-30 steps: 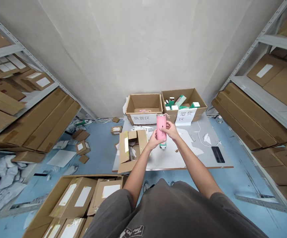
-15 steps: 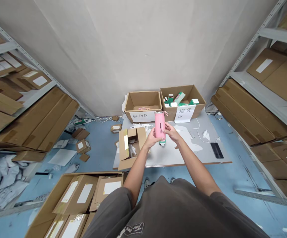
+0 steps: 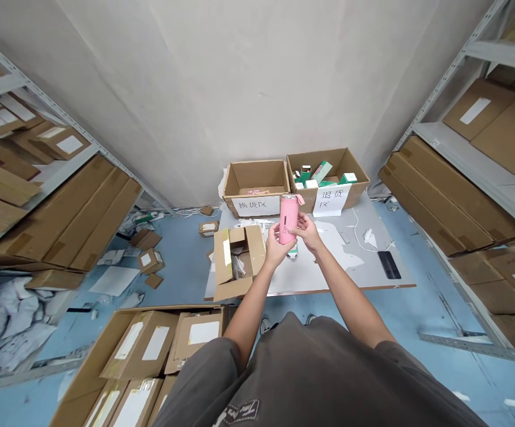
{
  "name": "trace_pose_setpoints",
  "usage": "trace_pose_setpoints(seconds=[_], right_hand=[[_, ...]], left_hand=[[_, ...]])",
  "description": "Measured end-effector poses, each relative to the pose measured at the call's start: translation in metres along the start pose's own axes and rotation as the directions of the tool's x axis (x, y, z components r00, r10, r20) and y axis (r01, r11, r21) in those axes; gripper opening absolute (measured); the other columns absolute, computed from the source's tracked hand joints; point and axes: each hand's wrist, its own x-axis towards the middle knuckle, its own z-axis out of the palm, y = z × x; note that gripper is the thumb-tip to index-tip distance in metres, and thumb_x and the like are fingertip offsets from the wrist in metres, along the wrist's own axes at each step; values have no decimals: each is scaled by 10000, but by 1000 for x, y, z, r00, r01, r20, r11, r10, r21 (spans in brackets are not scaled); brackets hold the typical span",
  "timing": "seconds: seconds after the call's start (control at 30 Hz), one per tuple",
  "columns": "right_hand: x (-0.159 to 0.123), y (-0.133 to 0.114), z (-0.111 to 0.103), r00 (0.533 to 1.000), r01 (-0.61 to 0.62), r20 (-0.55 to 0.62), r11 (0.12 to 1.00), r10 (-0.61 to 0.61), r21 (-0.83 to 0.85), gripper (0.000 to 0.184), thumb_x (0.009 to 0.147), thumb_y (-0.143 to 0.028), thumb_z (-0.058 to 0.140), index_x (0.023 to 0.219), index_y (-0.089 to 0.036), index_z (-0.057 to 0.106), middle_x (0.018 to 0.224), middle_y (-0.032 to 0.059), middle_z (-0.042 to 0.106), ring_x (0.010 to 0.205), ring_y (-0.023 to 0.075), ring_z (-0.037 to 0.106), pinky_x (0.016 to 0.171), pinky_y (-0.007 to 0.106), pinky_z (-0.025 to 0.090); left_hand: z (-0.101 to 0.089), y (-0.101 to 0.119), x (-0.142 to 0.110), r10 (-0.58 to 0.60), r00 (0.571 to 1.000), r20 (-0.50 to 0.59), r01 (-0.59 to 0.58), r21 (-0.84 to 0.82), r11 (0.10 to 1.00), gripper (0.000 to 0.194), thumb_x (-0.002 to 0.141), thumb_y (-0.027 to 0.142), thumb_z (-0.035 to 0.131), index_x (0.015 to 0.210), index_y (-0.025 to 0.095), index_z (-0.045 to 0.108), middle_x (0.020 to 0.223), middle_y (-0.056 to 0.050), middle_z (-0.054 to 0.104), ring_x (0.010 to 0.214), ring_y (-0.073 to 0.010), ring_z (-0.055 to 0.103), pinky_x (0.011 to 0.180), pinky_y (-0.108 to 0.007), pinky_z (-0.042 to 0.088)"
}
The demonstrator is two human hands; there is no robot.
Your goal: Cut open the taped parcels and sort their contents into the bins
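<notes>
Between my hands, above the table, I hold a pink tumbler [image 3: 289,216] with a silver rim, a pink strap and dark lettering. My left hand [image 3: 276,246] is wrapped round its lower left side. Fingers of my right hand [image 3: 309,232] press on its right side. Behind and below it, a small green-and-white box [image 3: 292,251] shows in part. An opened carton [image 3: 254,249] with white packing inside stands to the left of my hands. Farther back are a labelled carton [image 3: 257,206] with pink items in it and another carton [image 3: 355,168] holding several green-and-white boxes.
The grey table [image 3: 284,286] carries a black phone [image 3: 388,265] and a white cable at the right. A big carton [image 3: 89,365] full of smaller boxes stands at lower left. Shelves with cartons [image 3: 471,204] flank both sides. Boxes and paper litter the floor at left.
The tumbler has risen slightly and turned a little in my hands, so its lettering and strap have shifted. Both hands moved up slightly with it, still gripping it.
</notes>
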Motion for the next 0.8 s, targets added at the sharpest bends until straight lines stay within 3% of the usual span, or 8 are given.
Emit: trace_pose_setpoints(seconds=[0.13,0.23,0.4,0.5,0.67,0.8], right_hand=[[-4,-14,-3,983,-34,181,999,33,2,808,657,-564,952,1357,-286,660,1370,85,719,1294,313,657,1125,477,536],[-7,-18,-1,975,-54,217,999,54,-3,784,649,-562,959,1321,-271,677,1304,84,752,1256,320,680,1081,478,562],[-9,-13,3,999,-19,32,1000,19,-21,876,587,-540,995,1341,-275,636,1317,92,741,1211,302,698,1069,468,572],[-8,-9,3,1000,-21,-19,998,20,-57,935,553,-525,1010,1361,-279,610,1361,103,717,1208,297,697,1077,467,570],[-8,-10,2,1000,-22,2,998,22,-58,966,570,-515,1004,1404,-295,569,1403,107,685,1214,299,698,1073,466,575],[-8,-18,-1,993,-31,112,998,37,-59,906,625,-545,972,1406,-310,578,1332,83,725,1207,305,703,1072,475,575]], left_hand=[[-9,-4,5,-1,987,164,33,-192,981,877,656,520,970,1380,239,562,1398,-130,641,1251,-296,644,1055,-429,540],[-13,-6,5,5,963,268,72,-274,959,865,693,554,943,1397,228,559,1381,-129,654,1290,-303,633,1083,-438,535],[-9,-6,-3,-58,985,162,92,-206,974,1083,664,500,988,1555,290,411,1447,-138,581,1226,-274,662,1006,-431,582],[-3,-5,-5,-74,991,112,89,-140,986,1011,629,468,1017,1471,283,489,1447,-138,576,1200,-260,661,988,-419,587],[0,-3,-1,-49,994,93,63,-154,986,866,629,465,1010,1342,245,570,1415,-139,617,1208,-278,659,1019,-432,559],[-7,-5,5,5,984,181,36,-220,975,804,676,520,970,1319,232,583,1397,-136,646,1232,-284,656,1030,-421,544]])
